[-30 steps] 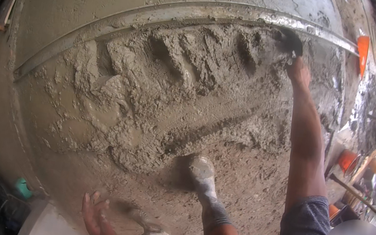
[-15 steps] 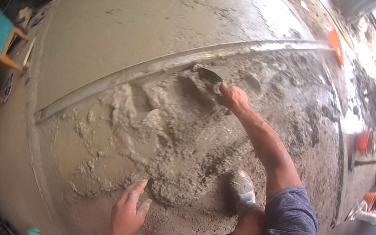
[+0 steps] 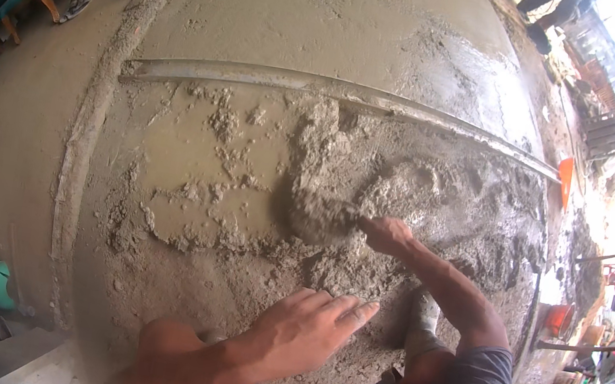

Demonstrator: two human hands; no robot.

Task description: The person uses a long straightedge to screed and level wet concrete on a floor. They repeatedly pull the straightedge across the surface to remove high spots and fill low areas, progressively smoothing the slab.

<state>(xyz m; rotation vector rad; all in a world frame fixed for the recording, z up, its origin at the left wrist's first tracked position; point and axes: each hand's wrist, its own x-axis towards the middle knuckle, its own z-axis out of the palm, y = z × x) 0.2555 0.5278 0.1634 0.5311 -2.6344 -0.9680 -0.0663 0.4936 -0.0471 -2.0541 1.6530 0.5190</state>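
Clock positions are taken from the middle of my view. I judge the step in hand to be working the wet mix [image 3: 424, 190] with a trowel [image 3: 329, 216]. In my judgement, the next move calls for a firm wrist and a low blade, with the load kept together.

Nearest, at 6 o'clock, my left hand [image 3: 309, 325] is wide, its fingers extended and only slightly parted. It appears to hold nothing; whether the fingertips touch the ground beneath, I cannot tell.

Just past 4 o'clock, my foot [image 3: 423, 313] stands mud-coated beside the mix.

A little further out, near 4 o'clock, my right hand [image 3: 387, 235] is closed around the trowel's handle, forearm reaching in from 5 o'clock. The blade lies near the middle of the view; mix and blur hide its outline.

Beyond it, the mix is heaped and rough towards 2 o'clock. Shallow cloudy water [image 3: 206, 144] lies between 9 and 10 o'clock.

Further, at 12 o'clock, a long straight bar [image 3: 340, 89] lies across the work, its right end near an orange piece [image 3: 564, 181].

Furthest, past the bar, is a smoother wet surface [image 3: 301, 26].
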